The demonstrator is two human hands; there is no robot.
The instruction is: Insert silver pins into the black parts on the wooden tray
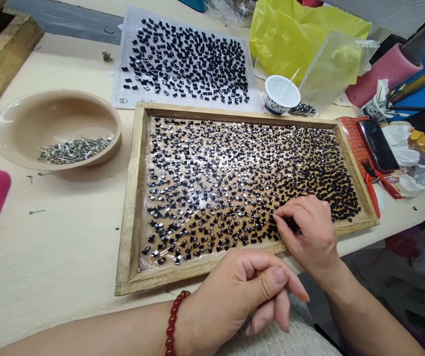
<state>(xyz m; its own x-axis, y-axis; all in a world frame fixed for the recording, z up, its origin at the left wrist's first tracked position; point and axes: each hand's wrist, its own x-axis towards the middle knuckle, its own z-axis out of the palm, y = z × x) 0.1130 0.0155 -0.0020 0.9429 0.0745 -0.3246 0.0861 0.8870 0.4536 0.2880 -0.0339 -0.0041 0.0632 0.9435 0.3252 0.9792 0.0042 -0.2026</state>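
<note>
A shallow wooden frame tray (125, 232) is lined with clear film and covered with many small black pieces (205, 232), several showing a shiny metal spot. Over its front right part, my right hand (307, 230) has thumb and index finger pinched together, the tips down among the black pieces. Whatever is between those tips is too small to make out. My left hand (245, 291), with a red bead bracelet (172, 321) at the wrist, hovers by the tray's front edge. Its fingers are curled and the thumb presses against them; anything inside is hidden.
A beige oval bowl (55, 111) at left holds metal pins (75, 150). Behind the tray lies a white sheet (123, 96) of black pieces, beside a small white cup (282, 91) and yellow bag (279, 29). Red-handled pliers (373, 185) and a phone (377, 145) lie right.
</note>
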